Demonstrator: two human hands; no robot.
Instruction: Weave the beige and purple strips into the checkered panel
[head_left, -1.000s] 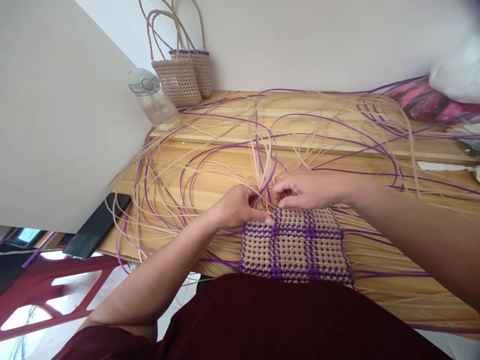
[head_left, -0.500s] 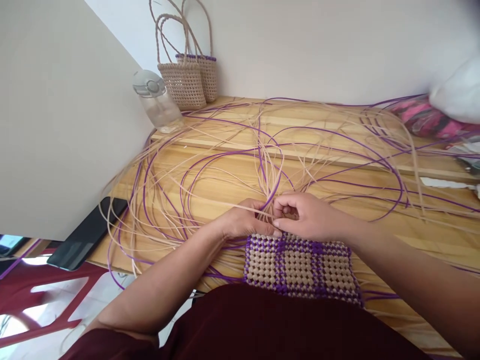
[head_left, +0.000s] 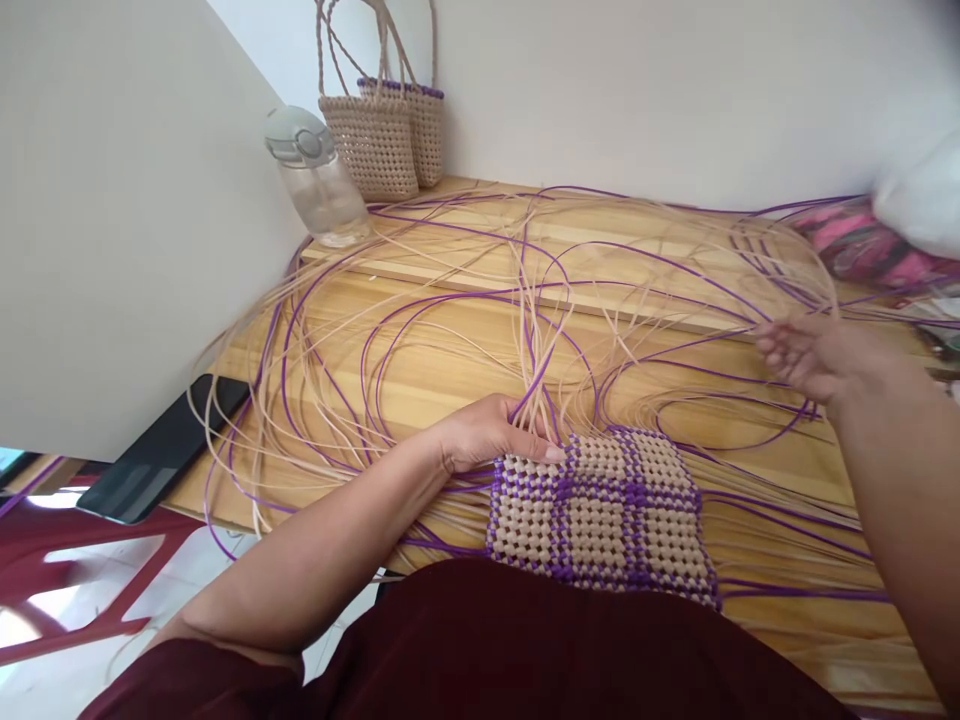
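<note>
Left hand (head_left: 487,432), fingers partly hidden, grasps a flat, beige-and-purple checked woven panel (head_left: 596,515) just right of it, near edge behind maroon cloth (head_left: 540,650); blurred right hand (head_left: 802,355) curls beside thin purple strands (head_left: 735,292), grip unclear.

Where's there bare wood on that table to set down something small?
The barest patch of table lies between the left hand and the purple loop beyond it. A small wedge shows right of the black phone. It's crowded right of the woven piece, where strands fan out, and left of the purple loop, where more hang over the edge.
</note>
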